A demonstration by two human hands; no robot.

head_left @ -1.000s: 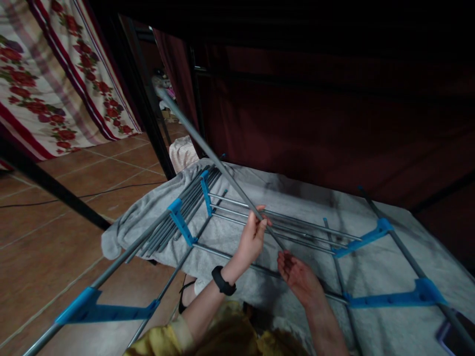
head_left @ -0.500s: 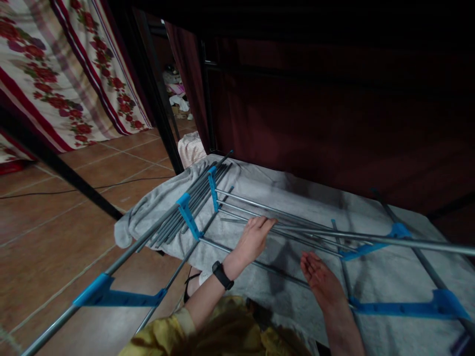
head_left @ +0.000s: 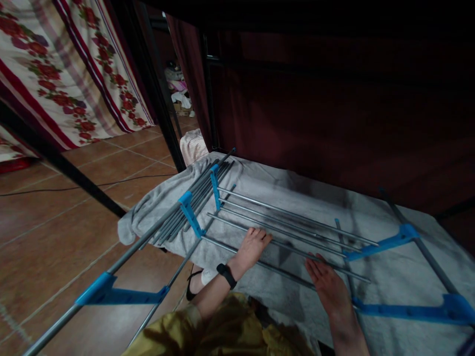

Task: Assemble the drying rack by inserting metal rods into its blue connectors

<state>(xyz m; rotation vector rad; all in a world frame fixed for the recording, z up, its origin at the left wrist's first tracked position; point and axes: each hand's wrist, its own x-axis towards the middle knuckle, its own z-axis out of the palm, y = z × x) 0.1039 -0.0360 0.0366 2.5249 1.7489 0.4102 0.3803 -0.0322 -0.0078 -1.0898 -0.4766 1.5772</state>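
Observation:
My left hand [head_left: 254, 244], with a black watch at its wrist, is closed over a thin grey metal tube [head_left: 226, 222]. The fingers of my right hand [head_left: 324, 279] are on the same tube farther right, with the thumb side against it. This tube lies slantwise above a rack frame made of metal tubes and blue plastic brackets. A lower cross tube [head_left: 285, 272] of the frame runs nearer to me. Blue brackets [head_left: 191, 217] stand on the left, and another blue bracket [head_left: 382, 243] lies at the right. Several parallel tubes [head_left: 282, 210] span between the far brackets.
The frame rests on a bed with a grey blanket [head_left: 267, 175]. A bundle of loose tubes [head_left: 185, 210] lies on its left end. Dark metal bed posts [head_left: 158, 94] and a dark red curtain [head_left: 315, 123] surround it. A cable [head_left: 92, 187] crosses the tiled floor [head_left: 55, 222].
The tube in my left hand has swung from pointing far right to lying lower, alongside the rack's other tubes. My right hand has come up from open onto the tube.

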